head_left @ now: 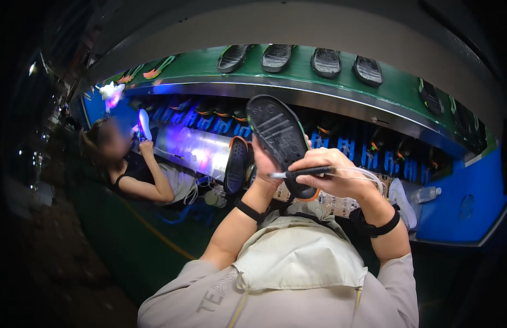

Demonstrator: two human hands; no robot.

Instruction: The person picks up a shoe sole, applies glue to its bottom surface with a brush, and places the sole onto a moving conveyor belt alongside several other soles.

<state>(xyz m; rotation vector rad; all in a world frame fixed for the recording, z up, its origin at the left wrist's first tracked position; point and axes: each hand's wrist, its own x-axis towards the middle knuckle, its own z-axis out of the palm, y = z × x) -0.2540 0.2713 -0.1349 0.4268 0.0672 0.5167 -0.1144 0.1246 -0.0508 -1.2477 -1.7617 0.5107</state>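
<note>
— between the two forearms, how does the black shoe sole (278, 128) lie?

— patterned face toward the camera, long axis slanting from upper left down to lower right, the lower end nearest the apron (300, 254).

— and the grip?

— the left hand (266, 159) is clamped on the sole from behind its left edge, palm showing. the right hand (341, 170) is closed on a black pen-like tool (309, 171) trailing a clear cord (358, 171).

— which hand is nearer that lower end?

— the right, i'd judge. the sole lies to the left of its grip, and the tool crosses the sole's lower part, its pale tip (278, 175) pointing left, past the edge and over the left wrist. i cannot tell whether the tip touches anything.

— any writing?

— dark capital letters run across the grey shirt (182, 292); the sole carries raised marks, too small to make out. the clear bottle (426, 194) at right shows no label i can read, and i can make out none on the tool either.
</note>
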